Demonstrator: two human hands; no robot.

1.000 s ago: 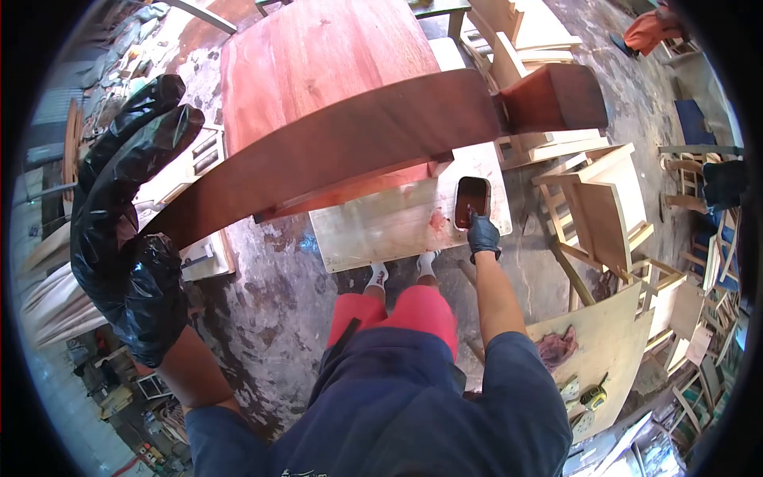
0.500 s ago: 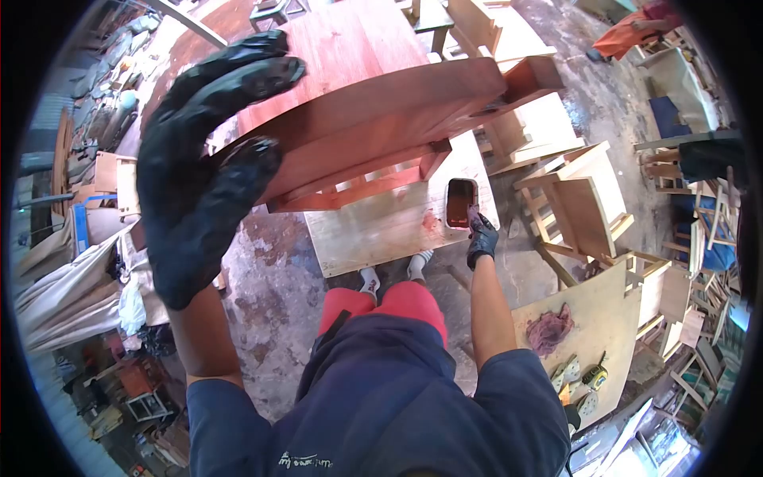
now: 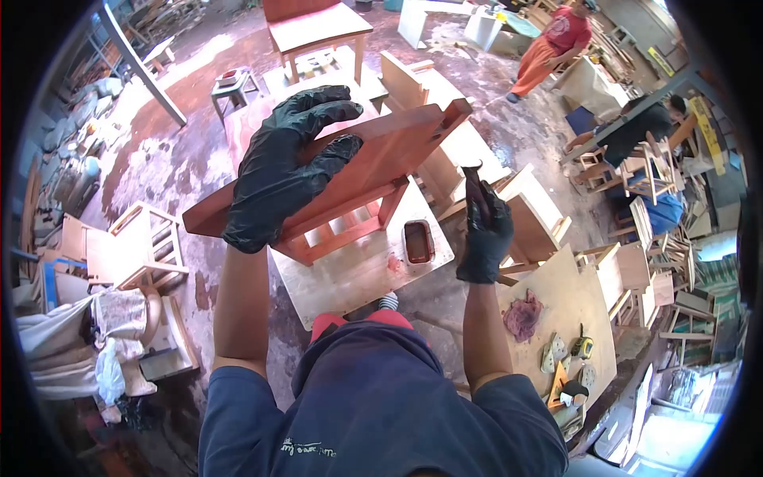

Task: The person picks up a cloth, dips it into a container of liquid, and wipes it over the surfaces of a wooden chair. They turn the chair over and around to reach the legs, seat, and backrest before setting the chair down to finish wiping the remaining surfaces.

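My left hand (image 3: 278, 171), in a black glove, grips the upper edge of a reddish-brown wooden chair (image 3: 373, 155), which is tilted with its rails facing me. The chair rests on a pale board (image 3: 318, 294) with reddish smears. On that board, right of the chair, is a small rectangular tray (image 3: 420, 261) of dark reddish-brown liquid. My right hand (image 3: 486, 238), also black-gloved, is raised beyond the tray's right side. Its fingers are pinched upward around a small dark piece (image 3: 472, 172) whose kind I cannot make out.
At right a plywood table (image 3: 572, 310) bears a crumpled reddish rag (image 3: 523, 316), a yellow tape measure (image 3: 582, 347) and sanding discs. Unpainted chairs (image 3: 528, 215) stand beyond it. A person (image 3: 560, 40) in orange trousers is at the far right. Cloths (image 3: 71, 350) lie at left.
My right hand has lifted away from the tray, upward and to the right. The view has shifted, showing more of the far floor; my left hand still grips the chair.
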